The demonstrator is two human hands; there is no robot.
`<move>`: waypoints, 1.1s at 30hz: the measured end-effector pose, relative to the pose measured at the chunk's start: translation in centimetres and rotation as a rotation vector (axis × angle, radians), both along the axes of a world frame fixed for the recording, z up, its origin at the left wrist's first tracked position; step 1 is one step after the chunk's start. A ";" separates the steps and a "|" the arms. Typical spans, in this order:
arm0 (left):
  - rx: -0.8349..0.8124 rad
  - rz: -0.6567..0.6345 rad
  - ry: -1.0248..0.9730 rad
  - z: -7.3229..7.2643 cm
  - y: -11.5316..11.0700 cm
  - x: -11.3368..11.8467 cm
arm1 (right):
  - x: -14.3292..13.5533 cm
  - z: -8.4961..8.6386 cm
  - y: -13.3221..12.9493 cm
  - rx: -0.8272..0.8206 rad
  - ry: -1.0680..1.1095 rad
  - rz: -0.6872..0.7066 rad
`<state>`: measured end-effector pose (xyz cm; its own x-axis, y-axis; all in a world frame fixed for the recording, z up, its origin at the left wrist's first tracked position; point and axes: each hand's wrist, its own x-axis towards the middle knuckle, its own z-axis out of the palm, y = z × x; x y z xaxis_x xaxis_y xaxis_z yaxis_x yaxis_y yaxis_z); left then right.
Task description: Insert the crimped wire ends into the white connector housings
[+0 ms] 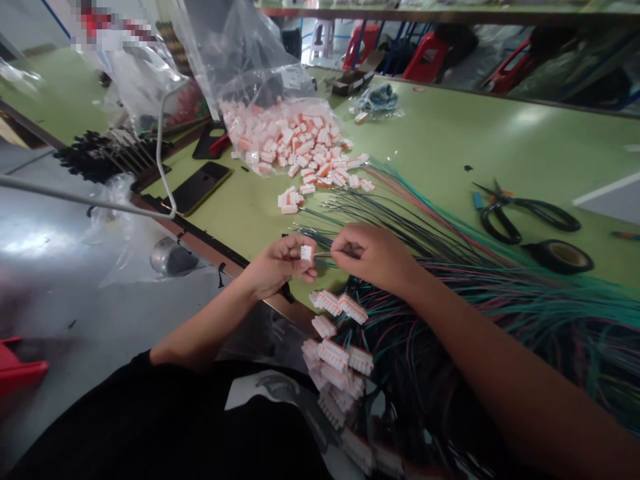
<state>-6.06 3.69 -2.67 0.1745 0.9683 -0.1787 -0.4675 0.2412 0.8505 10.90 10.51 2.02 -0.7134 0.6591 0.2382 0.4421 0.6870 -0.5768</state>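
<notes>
Between the thumb and fingers of my left hand is a small white connector housing with an orange edge. My right hand, just to its right, pinches a thin wire whose end points at the housing; whether the tip is inside I cannot tell. Loose dark wires with bare metal ends fan out behind both hands. Below them, wired white-and-orange connectors hang in a cluster at the table's near edge. A heap of loose connector housings spills from a clear plastic bag farther back.
Black-handled cutters and a roll of black tape lie at the right, beside a long bundle of green wires. A phone rests at the left edge near a bent metal rod. Red stools stand beyond the table.
</notes>
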 end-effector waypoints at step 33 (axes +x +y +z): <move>-0.046 0.077 0.043 -0.2 -0.1 0.3 | -0.4 -0.6 -0.8 -0.136 -0.034 -0.106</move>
